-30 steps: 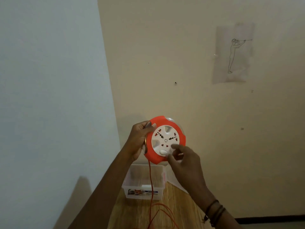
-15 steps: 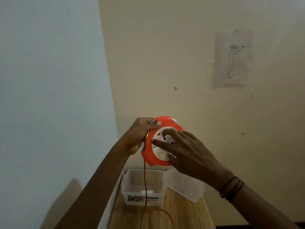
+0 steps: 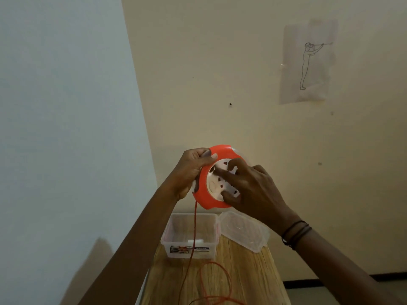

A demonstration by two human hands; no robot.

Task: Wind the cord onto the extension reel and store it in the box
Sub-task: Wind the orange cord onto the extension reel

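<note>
I hold an orange extension reel (image 3: 206,200) with a white socket face up in front of the wall. My left hand (image 3: 190,170) grips its left rim, thumb over the top edge. My right hand (image 3: 251,186) lies across the white face, fingers spread and pressed on it. An orange cord (image 3: 193,238) hangs from the reel's lower left, drops past the box and loops on the table. Below stands a clear plastic box (image 3: 189,249), open, with a printed label on its front.
The box's clear lid (image 3: 244,232) leans to the right of it on a narrow wooden table (image 3: 248,278). A pale blue wall stands to the left, a cream wall behind. A paper drawing (image 3: 308,62) is taped high on the right.
My right hand moved from the reel's lower edge up onto its white face and turned with it. The reel tilted, and the view dropped to show more of the table.
</note>
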